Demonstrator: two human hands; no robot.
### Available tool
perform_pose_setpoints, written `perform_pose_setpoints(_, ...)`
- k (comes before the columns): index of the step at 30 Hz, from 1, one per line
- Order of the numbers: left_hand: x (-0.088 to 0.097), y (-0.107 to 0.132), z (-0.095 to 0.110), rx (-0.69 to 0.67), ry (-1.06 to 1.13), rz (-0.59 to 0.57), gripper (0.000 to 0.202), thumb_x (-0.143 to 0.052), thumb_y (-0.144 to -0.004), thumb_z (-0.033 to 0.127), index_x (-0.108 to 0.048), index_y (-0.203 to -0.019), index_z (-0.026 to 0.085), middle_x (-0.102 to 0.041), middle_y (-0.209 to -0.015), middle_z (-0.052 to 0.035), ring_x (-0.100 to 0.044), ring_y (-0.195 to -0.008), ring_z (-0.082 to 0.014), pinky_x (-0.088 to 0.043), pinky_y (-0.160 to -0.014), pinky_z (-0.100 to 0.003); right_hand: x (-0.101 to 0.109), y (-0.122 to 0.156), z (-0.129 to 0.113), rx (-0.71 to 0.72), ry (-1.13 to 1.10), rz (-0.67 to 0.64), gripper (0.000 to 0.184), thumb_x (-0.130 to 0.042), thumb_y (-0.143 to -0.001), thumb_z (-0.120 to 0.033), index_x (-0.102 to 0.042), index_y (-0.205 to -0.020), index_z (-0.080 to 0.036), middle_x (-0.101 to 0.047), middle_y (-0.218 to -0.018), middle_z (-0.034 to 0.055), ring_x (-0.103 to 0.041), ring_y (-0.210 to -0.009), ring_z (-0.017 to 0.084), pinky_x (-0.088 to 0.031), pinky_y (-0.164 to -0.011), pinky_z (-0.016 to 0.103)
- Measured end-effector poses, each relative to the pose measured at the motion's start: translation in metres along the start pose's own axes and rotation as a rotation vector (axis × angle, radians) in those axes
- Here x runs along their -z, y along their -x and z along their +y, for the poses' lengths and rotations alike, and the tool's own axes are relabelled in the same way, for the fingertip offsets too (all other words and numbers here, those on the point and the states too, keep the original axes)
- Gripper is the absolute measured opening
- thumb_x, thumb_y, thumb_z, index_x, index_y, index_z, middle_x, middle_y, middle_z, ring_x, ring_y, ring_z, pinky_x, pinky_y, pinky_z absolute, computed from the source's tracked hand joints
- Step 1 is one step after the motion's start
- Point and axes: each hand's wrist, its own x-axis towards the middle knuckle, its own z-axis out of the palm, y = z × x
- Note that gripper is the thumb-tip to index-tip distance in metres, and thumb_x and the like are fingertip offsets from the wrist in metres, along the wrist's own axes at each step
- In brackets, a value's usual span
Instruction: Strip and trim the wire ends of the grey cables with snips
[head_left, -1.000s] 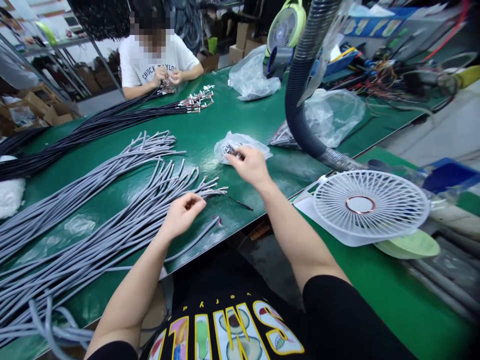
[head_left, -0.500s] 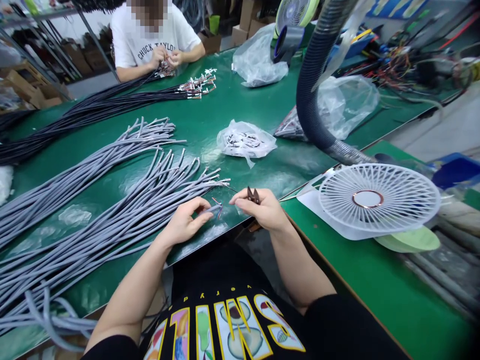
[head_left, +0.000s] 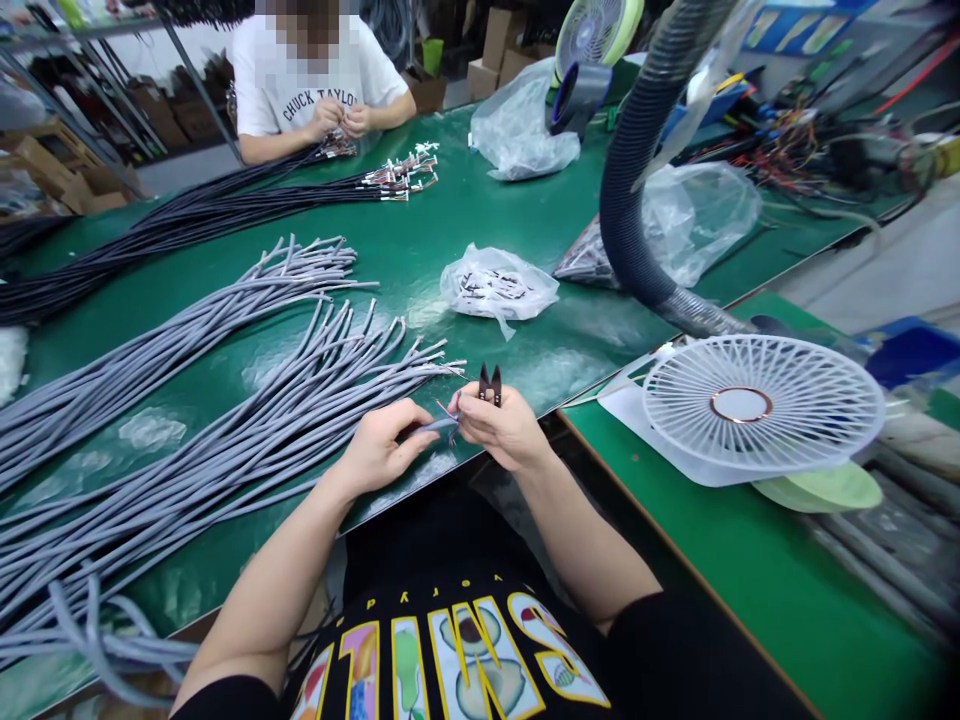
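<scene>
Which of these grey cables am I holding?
The single cable poking out of your left hand toward your right hand, its thin coloured wires splayed at the tip. The others lie in loose bundles on the table.

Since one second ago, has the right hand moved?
Yes. Judged against the small plastic bag, the right hand moved from over it toward the black shirt, now close beside the left hand.

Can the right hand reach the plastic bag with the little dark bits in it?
Probably yes: nothing seems to stand between the right hand and the bag just beyond it, though that hand already holds small snips.
</scene>
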Motion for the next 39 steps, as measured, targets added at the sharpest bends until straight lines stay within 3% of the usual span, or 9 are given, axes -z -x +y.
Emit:
perform_pose_setpoints(3,-0.001,0.0,0.001,-0.007,-0.001,0.002,0.014,-0.058,-0.087,0.029,-0.065,-0.084,0.018,-0.064,-0.076,-0.0036,-0.055,-0.068,-0.0135,-0.042,-0.066,-0.025,0.002,-0.001,-0.003,0.014,0.207,0.01,0.031,-0.078,-0.065,-0.041,-0.065,-0.067,-0.013,-0.04,-0.044,-0.0083,-0.029,-0.039,0.003,-0.019,-0.041,0.021)
perform_pose_setpoints(6,-0.002,-0.001,0.001,0.027,0.032,0.014,0.013,-0.059,-0.086,0.029,-0.064,-0.082,0.017,-0.064,-0.075,-0.0029,-0.055,-0.067,-0.0125,-0.041,-0.065,-0.025,0.001,-0.001,0.0,0.116,0.374,0.027,0.025,-0.08,-0.063,-0.035,-0.066,-0.068,-0.014,-0.052,-0.054,-0.004,-0.041,-0.047,0.006,-0.031,-0.047,0.023)
perform_pose_setpoints(10,-0.001,-0.003,0.0,0.26,0.308,0.037,0.019,-0.06,-0.084,0.034,-0.061,-0.086,0.016,-0.057,-0.063,0.0016,-0.05,-0.053,-0.0085,-0.038,-0.053,-0.021,-0.006,-0.003,0.017,0.338,0.288,0.193,0.024,-0.076,-0.07,-0.036,-0.061,-0.066,-0.018,-0.05,-0.049,-0.0054,-0.042,-0.044,0.007,-0.034,-0.047,0.024)
perform_pose_setpoints(13,0.002,-0.005,-0.001,0.434,0.589,0.026,0.031,-0.063,-0.081,0.045,-0.057,-0.087,0.015,-0.052,-0.053,0.0057,-0.038,-0.036,-0.0043,-0.026,-0.038,-0.018,-0.012,-0.002,0.026,0.436,0.179,0.27,0.025,-0.073,-0.072,-0.04,-0.06,-0.068,-0.019,-0.051,-0.048,-0.0045,-0.043,-0.042,0.009,-0.033,-0.044,0.024)
perform_pose_setpoints(17,0.008,-0.007,-0.002,0.496,0.748,0.171,0.04,-0.069,-0.074,0.051,-0.049,-0.083,0.017,-0.054,-0.05,0.0076,-0.034,-0.029,-0.0022,-0.017,-0.032,-0.015,-0.006,-0.003,0.02,0.53,0.136,0.371,0.021,-0.072,-0.073,-0.039,-0.063,-0.07,-0.02,-0.05,-0.046,-0.0044,-0.043,-0.041,0.009,-0.03,-0.043,0.025)
perform_pose_setpoints(24,0.004,-0.007,0.0,0.467,0.753,0.158,0.041,-0.072,-0.072,0.05,-0.05,-0.082,0.016,-0.056,-0.05,0.0067,-0.038,-0.03,-0.0026,-0.022,-0.032,-0.014,-0.001,-0.012,0.008,0.326,0.448,0.255,0.021,-0.073,-0.069,-0.034,-0.071,-0.083,-0.018,-0.045,-0.053,-0.0057,-0.035,-0.047,0.007,-0.03,-0.048,0.025)
perform_pose_setpoints(32,0.002,-0.009,0.003,0.48,0.689,0.142,0.044,-0.071,-0.071,0.053,-0.049,-0.083,0.017,-0.056,-0.05,0.007,-0.039,-0.03,-0.0031,-0.025,-0.032,-0.015,-0.014,-0.02,0.006,0.341,0.513,0.146,0.026,-0.073,-0.069,-0.03,-0.066,-0.09,-0.017,-0.039,-0.054,-0.009,-0.033,-0.05,0.006,-0.03,-0.052,0.023)
perform_pose_setpoints(36,0.001,-0.008,0.003,0.481,0.664,0.114,0.043,-0.071,-0.072,0.052,-0.049,-0.083,0.017,-0.057,-0.051,0.0067,-0.04,-0.032,-0.0031,-0.025,-0.034,-0.015,-0.017,-0.024,0.012,0.375,0.467,0.192,0.023,-0.073,-0.07,-0.035,-0.065,-0.081,-0.017,-0.042,-0.056,-0.007,-0.036,-0.051,0.007,-0.031,-0.052,0.023)
perform_pose_setpoints(39,0.002,-0.006,0.001,0.466,0.674,0.048,0.04,-0.071,-0.074,0.049,-0.052,-0.084,0.016,-0.057,-0.053,0.0057,-0.042,-0.033,-0.003,-0.026,-0.035,-0.015,-0.021,-0.028,0.017,0.327,0.255,0.232,0.028,-0.071,-0.071,-0.042,-0.061,-0.068,-0.016,-0.038,-0.049,-0.0072,-0.031,-0.044,0.006,-0.024,-0.044,0.023)
